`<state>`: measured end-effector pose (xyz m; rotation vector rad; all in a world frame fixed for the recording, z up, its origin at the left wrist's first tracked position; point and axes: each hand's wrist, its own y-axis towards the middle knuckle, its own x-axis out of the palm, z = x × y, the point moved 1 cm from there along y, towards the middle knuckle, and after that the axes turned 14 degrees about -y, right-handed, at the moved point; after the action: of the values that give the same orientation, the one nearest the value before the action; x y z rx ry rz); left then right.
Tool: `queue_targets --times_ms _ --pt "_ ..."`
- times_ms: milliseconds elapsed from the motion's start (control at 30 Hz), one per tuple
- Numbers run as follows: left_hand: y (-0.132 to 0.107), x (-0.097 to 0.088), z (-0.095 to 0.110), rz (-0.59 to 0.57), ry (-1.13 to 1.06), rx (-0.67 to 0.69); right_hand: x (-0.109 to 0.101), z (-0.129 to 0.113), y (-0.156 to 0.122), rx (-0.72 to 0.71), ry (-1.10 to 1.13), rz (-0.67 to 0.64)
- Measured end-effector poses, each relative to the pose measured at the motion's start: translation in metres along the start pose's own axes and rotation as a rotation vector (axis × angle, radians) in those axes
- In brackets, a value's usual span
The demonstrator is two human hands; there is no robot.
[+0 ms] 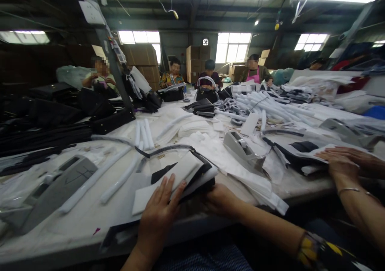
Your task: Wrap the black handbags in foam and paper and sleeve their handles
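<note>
A black bag (207,167) lies before me at the table's near edge, its long dark handle (168,148) looping out behind it. White foam sheets (171,176) rest over and inside the bag. My left hand (161,206) is laid on top of the front sheet, fingers stretched out and thumb apart. At the bag's right end, my right hand (221,199) grips the lower edge; its fingertips are hidden beneath the bag. A black strip (118,233) hangs over the table edge near my left wrist.
Grey tape dispensers (61,190) (242,150) flank the bag. White padded tubes (93,178) and a stack of white sheets (255,182) lie around it. On the right, a co-worker's hands (345,160) press another black bag (296,156). Black bags (54,110) pile up on the left.
</note>
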<state>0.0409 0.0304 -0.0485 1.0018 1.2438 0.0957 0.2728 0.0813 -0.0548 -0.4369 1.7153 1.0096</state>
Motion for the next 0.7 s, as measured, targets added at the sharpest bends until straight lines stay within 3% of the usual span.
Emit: queue_targets --times_ms 133,200,267,300,367,467,567,700 --pt "-0.004 0.01 0.01 -0.024 -0.006 0.062 -0.052 -0.021 -0.018 -0.144 0.128 0.146" --pt "-0.005 0.013 0.015 -0.024 -0.004 0.093 -0.072 -0.019 -0.002 -0.073 0.187 0.252" --pt "-0.006 0.013 0.019 -0.02 -0.001 0.12 -0.078 -0.004 0.031 0.108 0.174 0.23" --pt "-0.006 0.012 0.02 -0.017 0.0 0.132 -0.075 0.006 0.051 0.212 0.128 0.155" --pt "-0.006 0.01 0.021 -0.012 -0.004 0.151 -0.06 0.029 0.091 0.38 -0.01 -0.154" --pt "-0.007 0.01 0.021 0.006 -0.008 0.161 -0.028 0.058 0.142 0.455 -0.096 -0.409" --pt "-0.007 0.01 0.021 0.019 -0.005 0.148 0.003 0.072 0.173 0.541 -0.155 -0.539" --pt "-0.008 0.011 0.02 0.007 -0.001 0.144 0.029 0.077 0.186 0.608 -0.192 -0.587"
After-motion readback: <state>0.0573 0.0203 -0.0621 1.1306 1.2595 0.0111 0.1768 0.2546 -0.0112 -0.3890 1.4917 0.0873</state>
